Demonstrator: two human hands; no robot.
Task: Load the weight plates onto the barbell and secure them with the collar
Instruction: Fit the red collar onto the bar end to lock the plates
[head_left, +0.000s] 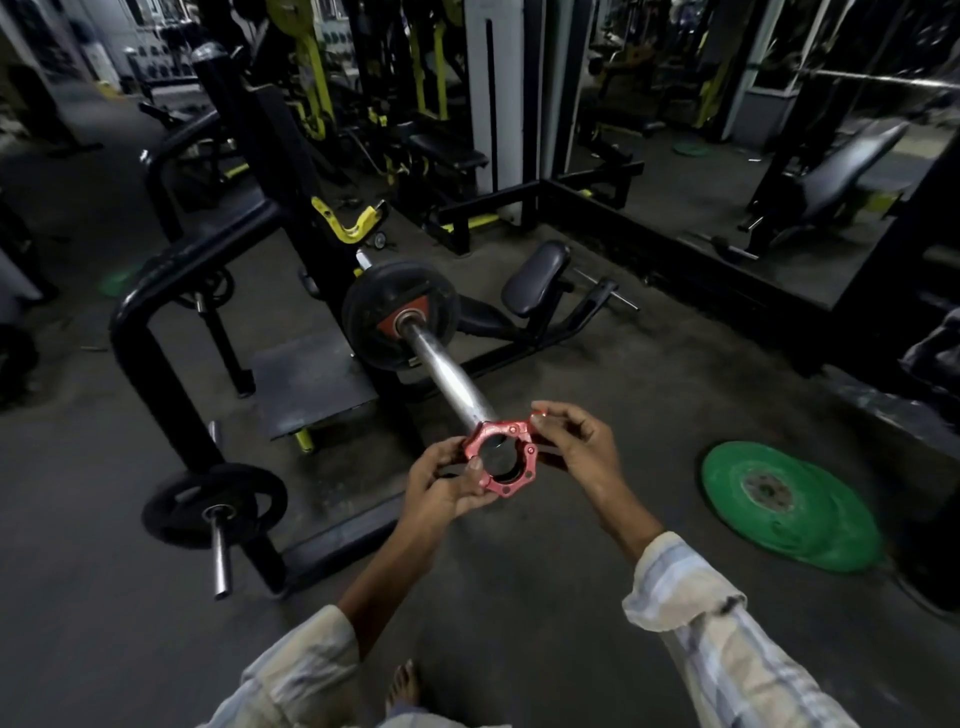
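Red collar (501, 460) sits right at the near tip of the barbell sleeve (447, 376), ring opening facing the camera, held between both hands. Left hand (441, 486) grips the collar's left and lower rim: thumb lies across the front face at the lower left, other fingers curl round behind and underneath. Right hand (576, 447) works the collar's upper right corner, thumb and forefinger pinched together on what looks like the small clamp lever; other fingers loosely curled and off the ring. Hard to say if the collar is already slid onto the sleeve end or just lined up against it, since the ring hides the tip. Black weight plate (400, 314) is loaded further up the same sleeve, well apart from the collar, bare steel between them. Barbell rests on a black rack (171, 291). A second black plate (214, 505) hangs on a low storage peg at lower left. Green plates (792, 501) lie flat and overlapping on the floor (571, 597) to the right, near the right hand but not touched. Pale checked sleeves (727, 654) rolled at both forearms; a bare foot (405, 686) shows at bottom centre. Benches and yellow-trimmed machines fill the dim background.
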